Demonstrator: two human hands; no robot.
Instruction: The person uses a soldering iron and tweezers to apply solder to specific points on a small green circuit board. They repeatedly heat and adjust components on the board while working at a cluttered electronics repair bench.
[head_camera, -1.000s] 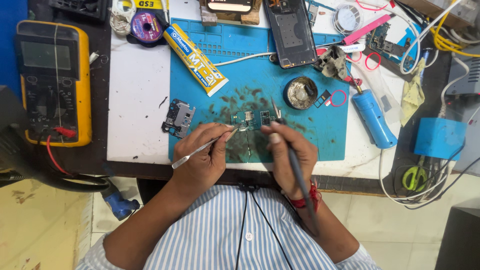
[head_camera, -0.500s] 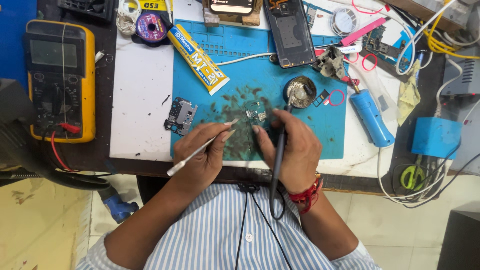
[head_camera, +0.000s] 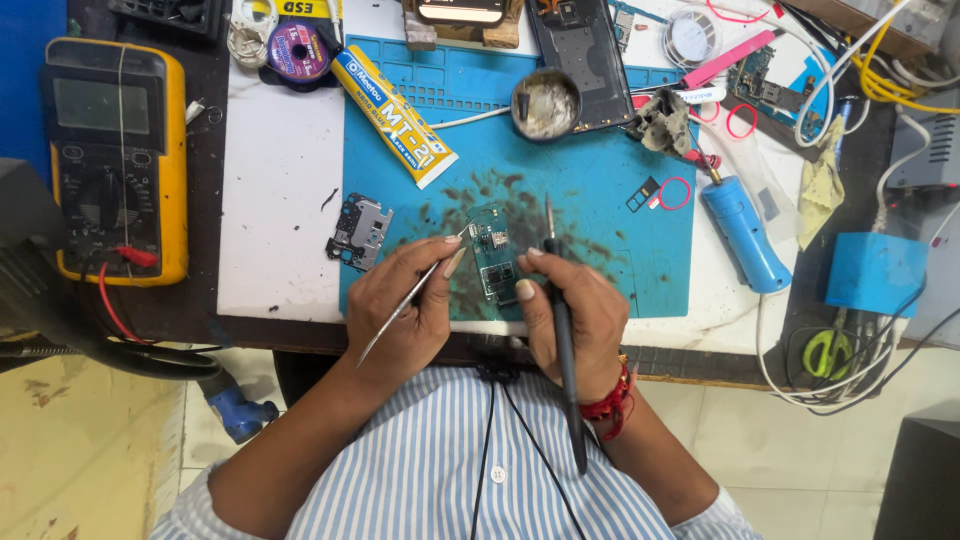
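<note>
My left hand (head_camera: 405, 305) grips thin metal tweezers (head_camera: 420, 290) whose tips reach the top left corner of a small green circuit board (head_camera: 492, 255). The board lies on a stained blue work mat (head_camera: 560, 175). My right hand (head_camera: 575, 310) holds a black soldering iron (head_camera: 558, 300) like a pen, its tip pointing up just right of the board, and its thumb rests at the board's lower right edge. A black cord runs from the iron down over my striped shirt.
A metal phone frame part (head_camera: 358, 232) lies left of the board. A round tin of dirty flux (head_camera: 546, 103), a yellow glue tube (head_camera: 395, 115), a phone body (head_camera: 580, 50) and a blue tool (head_camera: 745, 235) sit around the mat. A yellow multimeter (head_camera: 115, 160) stands far left.
The view shifted, so the mat and tin sit further up and left. My right hand moved the iron from the tin back beside the board. The tweezers stay at the board.
</note>
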